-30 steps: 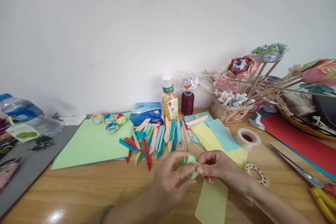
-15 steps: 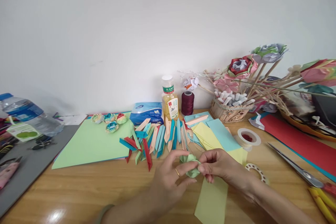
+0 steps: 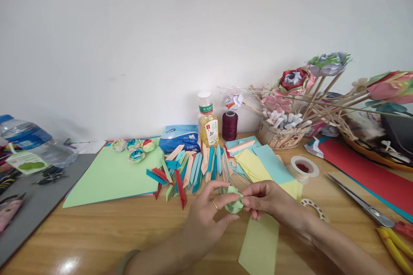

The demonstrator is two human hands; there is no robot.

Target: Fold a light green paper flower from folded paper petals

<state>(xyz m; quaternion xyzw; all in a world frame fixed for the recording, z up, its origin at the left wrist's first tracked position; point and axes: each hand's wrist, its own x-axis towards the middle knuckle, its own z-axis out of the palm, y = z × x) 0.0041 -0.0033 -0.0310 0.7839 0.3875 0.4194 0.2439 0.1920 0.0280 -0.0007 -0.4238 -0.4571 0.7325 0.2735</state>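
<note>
Lower ctr of frame, head cam: green folded-paper pc [image 3: 234,208] sits betw. L hand [image 3: 206,215] and R hand [image 3: 270,202]; pale sheet [image 3: 260,245] just below it in frame. L fingers curled round it, R thumb + index pinching right edge. Prob. v. light, bit springy, crushes easily, low slip risk; best hold: folded rim, light pinch.

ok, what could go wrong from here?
1. The folded green paper is held by both the left hand and right hand; uneven squeezing could crush its folds.
2. The loose folded strips lie just beyond the left hand, so a stray knuckle might scatter them.
3. The scissors lie uncovered right of the right hand; a sideways reach might meet the blades.
</note>
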